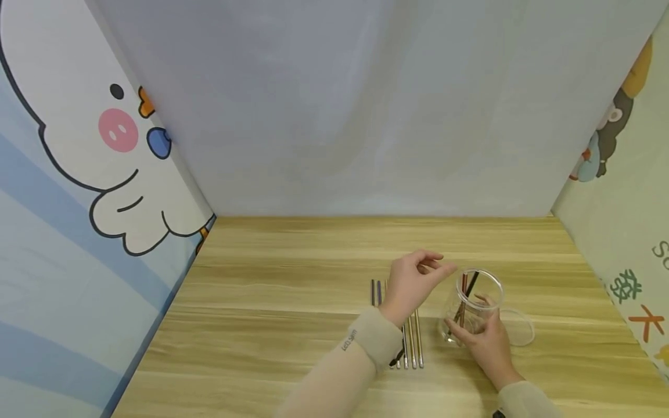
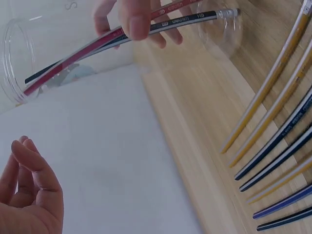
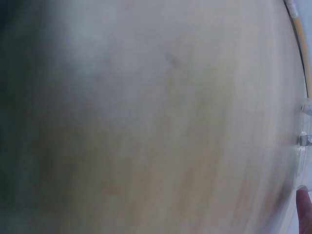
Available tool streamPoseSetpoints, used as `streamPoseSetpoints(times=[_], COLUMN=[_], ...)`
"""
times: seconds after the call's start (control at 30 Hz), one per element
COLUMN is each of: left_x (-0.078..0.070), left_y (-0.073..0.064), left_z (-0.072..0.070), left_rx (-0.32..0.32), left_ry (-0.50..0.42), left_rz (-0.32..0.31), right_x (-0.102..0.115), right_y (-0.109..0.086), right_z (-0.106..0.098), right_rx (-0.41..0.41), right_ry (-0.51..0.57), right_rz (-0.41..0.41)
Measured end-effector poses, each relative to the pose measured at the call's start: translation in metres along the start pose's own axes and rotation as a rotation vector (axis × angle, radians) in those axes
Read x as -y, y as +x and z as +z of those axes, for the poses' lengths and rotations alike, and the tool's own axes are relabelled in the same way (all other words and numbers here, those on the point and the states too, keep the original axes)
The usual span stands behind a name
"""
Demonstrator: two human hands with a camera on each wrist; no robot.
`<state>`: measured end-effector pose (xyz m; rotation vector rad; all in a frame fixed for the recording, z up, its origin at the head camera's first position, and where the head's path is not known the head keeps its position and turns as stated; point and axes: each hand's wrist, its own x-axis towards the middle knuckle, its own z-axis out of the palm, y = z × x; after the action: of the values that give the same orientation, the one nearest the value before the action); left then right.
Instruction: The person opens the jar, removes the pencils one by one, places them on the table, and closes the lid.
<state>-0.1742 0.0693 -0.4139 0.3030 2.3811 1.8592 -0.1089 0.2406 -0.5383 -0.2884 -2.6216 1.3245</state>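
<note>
A: Surroundings noted?
B: Logged a wood-grain table (image 1: pixel 287 255), with a pale grey panel (image 1: pixel 334 104) at its far edge and cartoon-printed panels (image 1: pixel 68 116) along its left and right edges.
A: Position of the jar?
B: Found the clear jar (image 1: pixel 477 316) nearer the table's right edge than its left, with a red pencil (image 1: pixel 464 284) and a black pencil (image 1: pixel 473 283) leaning inside.
A: Right hand?
B: Saw the right hand (image 1: pixel 487 342) wrapped round the jar, thumb and fingers bent against its wall. Got little from the right wrist view: mostly blur, with one fingertip (image 3: pixel 304 209) at the margin.
A: And the left?
B: Recorded the left hand (image 1: pixel 416 278) raised near the jar's rim, fingers loosely bent, thumb close to the fingertips, grasping nothing.
A: Other items?
B: Counted seven pencils (image 1: pixel 412 343) in the left wrist view, laid side by side between the jar and the table's left edge, eraser ends toward the near edge, partly hidden by the left sleeve (image 1: pixel 334 377) in the head view. Also listed a clear round disc (image 1: pixel 517 328) just beside the jar, toward the right edge.
</note>
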Motion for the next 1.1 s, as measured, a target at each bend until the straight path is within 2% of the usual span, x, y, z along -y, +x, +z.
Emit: streamPoseSetpoints(times=[0.27, 0.5, 0.7, 1.1], left_x=[-0.007, -0.011, -0.013, -0.01], left_y=[0.0, -0.001, -0.003, -0.003], left_z=[0.019, 0.031, 0.034, 0.035], left_rx=[0.044, 0.01, -0.026, -0.04], left_ry=[0.034, 0.06, 0.083, 0.232], left_rz=[0.026, 0.004, -0.028, 0.067], right_x=[0.001, -0.001, 0.0, 0.001], right_y=[0.002, 0.003, 0.001, 0.0], right_z=[-0.001, -0.001, -0.001, -0.001], right_rx=[-0.001, -0.004, 0.017, 0.042], right_ry=[0.007, 0.037, 0.044, 0.029], right_rz=[-0.003, 0.002, 0.025, 0.054])
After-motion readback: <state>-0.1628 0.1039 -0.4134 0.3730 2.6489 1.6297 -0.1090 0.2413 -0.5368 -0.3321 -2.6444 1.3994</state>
